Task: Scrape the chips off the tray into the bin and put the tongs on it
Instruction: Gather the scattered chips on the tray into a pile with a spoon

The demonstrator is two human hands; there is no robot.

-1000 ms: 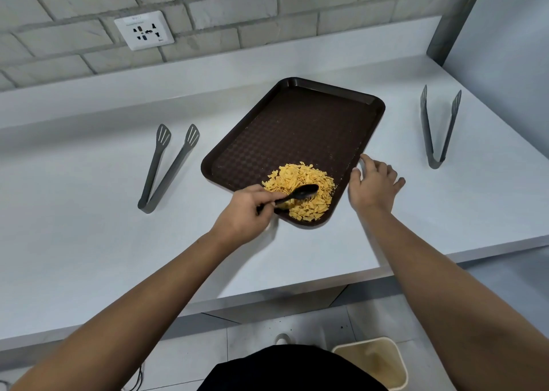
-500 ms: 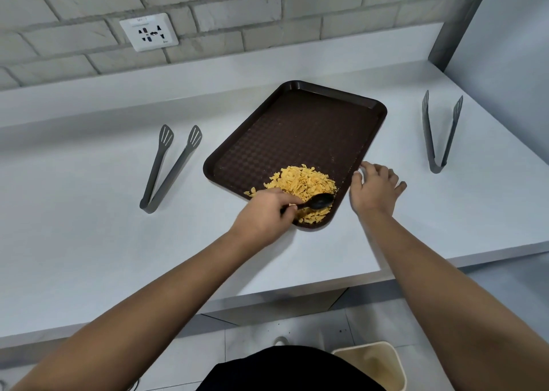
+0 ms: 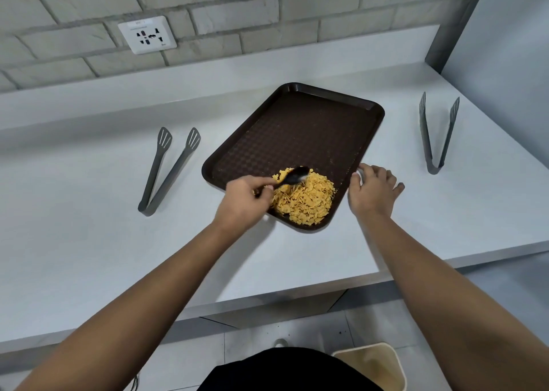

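Observation:
A dark brown tray (image 3: 300,132) lies at an angle on the white counter. A heap of yellow chips (image 3: 306,200) fills its near corner. My left hand (image 3: 245,202) grips a black spoon (image 3: 292,176), whose bowl sits at the far edge of the heap. My right hand (image 3: 371,190) rests against the tray's right rim, fingers loosely spread. One pair of grey tongs (image 3: 167,169) lies left of the tray, another pair (image 3: 436,132) lies to its right. A beige bin (image 3: 374,367) stands on the floor below the counter edge.
The white counter (image 3: 89,242) runs along a brick wall with a socket (image 3: 147,35). A grey wall panel (image 3: 505,49) closes off the right side. My dark clothing hides part of the floor beside the bin.
My left hand has swung the spoon from the near side of the heap up to its far edge. The heap is tighter in the tray's near corner. The right hand has stayed at the rim.

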